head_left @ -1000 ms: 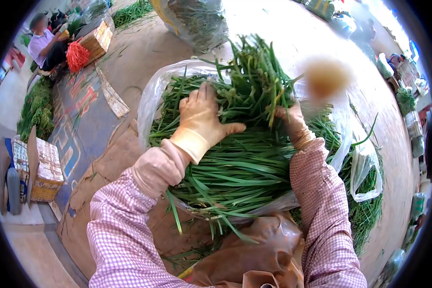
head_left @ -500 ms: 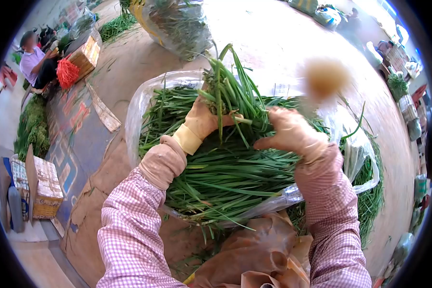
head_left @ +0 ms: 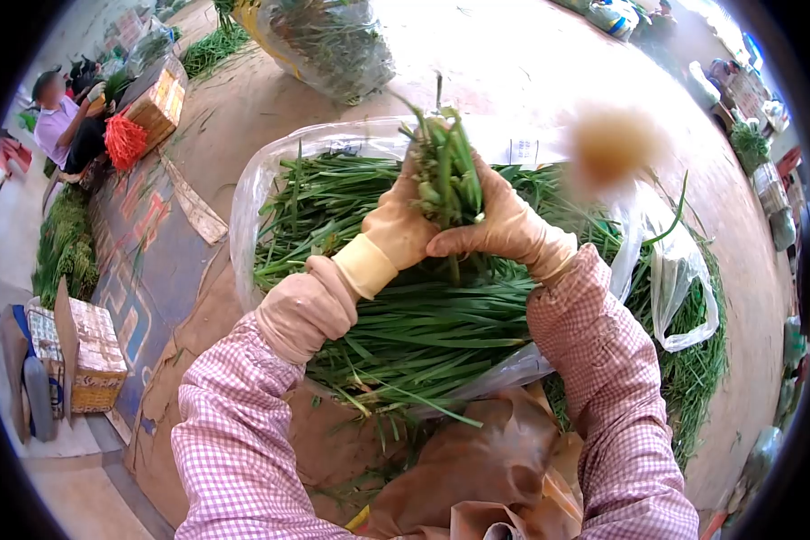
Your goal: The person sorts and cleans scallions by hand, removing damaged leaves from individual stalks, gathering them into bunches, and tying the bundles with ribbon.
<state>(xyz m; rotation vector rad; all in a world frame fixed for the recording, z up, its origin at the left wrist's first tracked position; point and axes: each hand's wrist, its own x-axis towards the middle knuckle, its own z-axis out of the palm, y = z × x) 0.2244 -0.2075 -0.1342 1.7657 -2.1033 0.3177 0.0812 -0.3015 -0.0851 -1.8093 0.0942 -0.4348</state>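
Observation:
A bunch of long green stalks (head_left: 448, 171), like garlic chives, stands upright between my two hands with its cut ends towards me. My left hand (head_left: 403, 220), in a pale yellow glove, is closed around its left side. From the right, my right hand (head_left: 513, 225), also gloved, grips the bunch, its thumb across the near side. Below both hands lies a large heap of the same green leaves (head_left: 423, 328) on a clear plastic bag (head_left: 261, 189) spread open. Some fingers behind the bunch are hidden.
A brown plastic sheet (head_left: 468, 459) lies close to me. Loose greens (head_left: 702, 369) rest on the floor at right. A filled clear bag (head_left: 324, 45) stands ahead. Boxes (head_left: 96, 351) are at left, where a person (head_left: 58, 126) sits farther back. A blurred tan blob hangs at upper right.
My right hand has moved left and closed on the bunch beside my left hand. The bunch has turned from leaning, with leaves hanging to the right, to upright with its ends facing me.

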